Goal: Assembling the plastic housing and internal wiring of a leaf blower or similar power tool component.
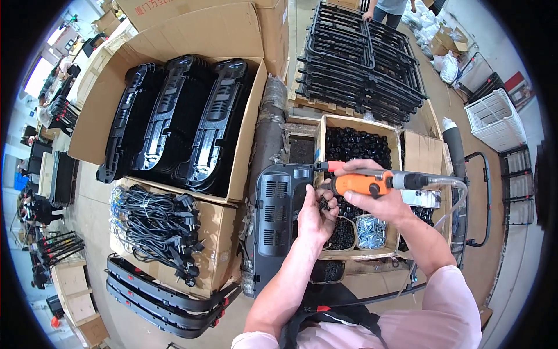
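My right hand [375, 195] is wrapped around an orange power screwdriver [357, 184], which lies sideways with a hose at its rear. Its red nose [329, 166] points left and sits at the upper right edge of a black plastic cover [274, 218] with slotted vents. Just below the tool, close to the cover's right side, my left hand [317, 218] has its fingers curled in. Something small and dark shows among those fingers, too little to name. Under my hands are a bin of black screws [339, 234] and one of silver screws [371, 231].
Black knobs [357, 145] fill a wooden box beyond the tool. On the left, a carton [245, 128] holds stacked black covers, with bundled power cords [160, 227] nearer. Black frames [360, 64] are piled at the back, where another person's hand [367, 16] touches them.
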A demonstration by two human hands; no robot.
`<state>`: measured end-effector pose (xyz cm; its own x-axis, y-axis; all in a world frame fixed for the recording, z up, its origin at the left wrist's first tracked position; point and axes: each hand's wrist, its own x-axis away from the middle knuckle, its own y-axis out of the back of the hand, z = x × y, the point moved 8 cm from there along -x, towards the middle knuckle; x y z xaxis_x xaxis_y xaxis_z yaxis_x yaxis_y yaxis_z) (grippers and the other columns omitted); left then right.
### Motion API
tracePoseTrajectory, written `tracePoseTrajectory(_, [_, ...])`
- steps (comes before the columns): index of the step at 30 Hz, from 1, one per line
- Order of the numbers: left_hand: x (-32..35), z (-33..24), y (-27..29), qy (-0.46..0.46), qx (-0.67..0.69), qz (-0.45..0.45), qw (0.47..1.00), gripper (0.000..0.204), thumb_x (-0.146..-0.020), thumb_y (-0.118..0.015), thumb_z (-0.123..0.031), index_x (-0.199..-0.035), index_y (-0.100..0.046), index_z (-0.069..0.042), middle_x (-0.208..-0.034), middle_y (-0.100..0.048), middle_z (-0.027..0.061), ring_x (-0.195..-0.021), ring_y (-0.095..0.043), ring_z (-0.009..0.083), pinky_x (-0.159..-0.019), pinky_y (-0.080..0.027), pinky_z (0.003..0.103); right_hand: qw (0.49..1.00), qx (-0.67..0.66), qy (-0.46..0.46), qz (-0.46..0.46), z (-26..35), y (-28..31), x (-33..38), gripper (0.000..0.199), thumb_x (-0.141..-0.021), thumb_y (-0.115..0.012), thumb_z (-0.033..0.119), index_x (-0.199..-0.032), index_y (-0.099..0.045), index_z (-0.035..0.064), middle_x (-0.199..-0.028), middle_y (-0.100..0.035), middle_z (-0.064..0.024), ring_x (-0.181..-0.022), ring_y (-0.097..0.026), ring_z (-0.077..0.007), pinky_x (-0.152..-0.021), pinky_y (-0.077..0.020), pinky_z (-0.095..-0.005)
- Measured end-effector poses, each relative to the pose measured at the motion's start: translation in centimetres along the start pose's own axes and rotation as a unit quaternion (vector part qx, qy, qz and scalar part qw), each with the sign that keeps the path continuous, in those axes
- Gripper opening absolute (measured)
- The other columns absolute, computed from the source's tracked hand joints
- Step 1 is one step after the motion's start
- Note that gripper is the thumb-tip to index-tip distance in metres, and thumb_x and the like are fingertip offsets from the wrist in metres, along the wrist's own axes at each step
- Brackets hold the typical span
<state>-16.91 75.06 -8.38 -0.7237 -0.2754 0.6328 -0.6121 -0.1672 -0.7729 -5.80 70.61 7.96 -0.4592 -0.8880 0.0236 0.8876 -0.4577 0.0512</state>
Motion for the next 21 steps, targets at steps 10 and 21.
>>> tracePoseTrajectory(10, [0.4, 0.8, 3.3, 0.008, -0.116, 0.016, 0.993, 0.029, -0.115, -0.047, -0.027, -0.128, -0.062, -0.005, -0.114, -0.072, 0.0085, -0.091, -0.068, 0.0179, -0.077, -0.057, 0.031, 0.993, 0.112, -0.026, -0.008, -3.4, 0.6, -6.6, 0.048, -0.089, -0.08, 0.01, -0.134, -0.062, 0.0065, -0.124, -0.071, -0.0081, -0.117, -0.067, -0.0156, -0.106, -0.054, -0.0329])
tracePoseTrajectory(21, [-0.8, -0.9, 4.9, -0.061, -0.183, 0.017, 0.981, 0.021, -0.107, -0.067, -0.026, -0.117, -0.068, -0.007, -0.089, -0.067, -0.001, -0.073, -0.061, 0.0106, -0.063, -0.052, 0.025, 0.969, 0.244, 0.034, 0.032, -4.5, -0.9, -8.0, 0.039, -0.084, -0.082, 0.018, -0.119, -0.07, 0.0088, -0.102, -0.076, -0.0086, -0.095, -0.073, -0.0192, -0.089, -0.0586, -0.0344])
